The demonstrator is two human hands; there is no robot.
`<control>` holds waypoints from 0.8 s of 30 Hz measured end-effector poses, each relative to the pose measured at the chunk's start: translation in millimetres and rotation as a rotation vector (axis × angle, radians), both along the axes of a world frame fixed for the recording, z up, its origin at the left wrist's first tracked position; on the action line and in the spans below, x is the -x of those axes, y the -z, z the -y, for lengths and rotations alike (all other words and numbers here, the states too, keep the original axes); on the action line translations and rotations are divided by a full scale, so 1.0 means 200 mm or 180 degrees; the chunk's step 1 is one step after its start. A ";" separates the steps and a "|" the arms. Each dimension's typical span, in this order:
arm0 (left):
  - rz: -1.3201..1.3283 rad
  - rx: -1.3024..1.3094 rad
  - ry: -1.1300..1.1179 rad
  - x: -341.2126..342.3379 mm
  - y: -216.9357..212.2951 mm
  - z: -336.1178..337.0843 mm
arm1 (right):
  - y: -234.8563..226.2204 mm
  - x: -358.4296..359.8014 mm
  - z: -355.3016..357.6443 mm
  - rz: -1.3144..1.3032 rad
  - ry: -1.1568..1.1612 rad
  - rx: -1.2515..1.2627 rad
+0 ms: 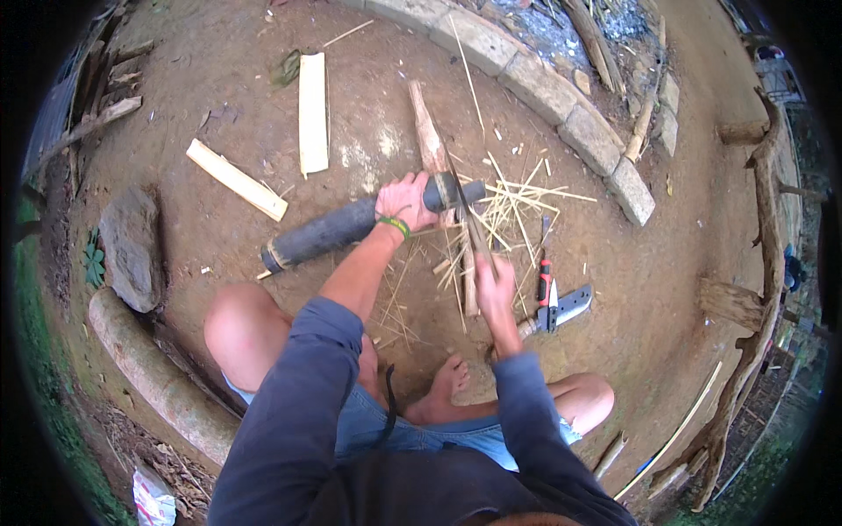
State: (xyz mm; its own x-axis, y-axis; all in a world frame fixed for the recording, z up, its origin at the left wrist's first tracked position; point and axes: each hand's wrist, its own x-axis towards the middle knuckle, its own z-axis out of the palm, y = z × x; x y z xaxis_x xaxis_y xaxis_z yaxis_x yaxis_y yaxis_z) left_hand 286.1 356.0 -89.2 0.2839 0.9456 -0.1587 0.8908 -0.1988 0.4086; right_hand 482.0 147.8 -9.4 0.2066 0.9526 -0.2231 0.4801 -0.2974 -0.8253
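We gripped dark tube (333, 230) with fingers of left hand (406, 203), long-bladed tool (465, 202) with right hand (496, 282); tool crossed tube by right end, beside scattered pale sticks (516, 197).

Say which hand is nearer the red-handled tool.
Right. The right hand is just left of the red-handled tool; the left hand is farther away, on the dark tube.

So the tube (329, 230) is a long, dark grey-black one, probably bamboo, with a raised ring near each end. It lies slanted, left end nearer the person, right end farther off. The thin, dark-bladed tool (462, 197) sits crosswise near the tube's right end, handle toward the person; honestly can't tell if its edge has teeth.
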 end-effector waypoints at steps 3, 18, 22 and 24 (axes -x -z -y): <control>0.0020 -0.0038 0.0043 -0.01 -0.04 -0.07 | -0.08 -0.09 0.09 -0.0086 -0.0023 -0.0297; 0.0173 0.0230 0.0170 0.07 0.02 -0.13 | 0.05 0.03 -0.25 -0.0067 0.0037 0.0144; -0.0032 0.0090 0.0230 0.01 -0.06 -0.14 | 0.09 0.04 -0.21 0.0056 -0.0006 -0.0810; 0.0048 0.0134 0.0202 0.04 -0.03 -0.17 | 0.21 0.10 -0.37 0.0588 -0.0038 -0.0995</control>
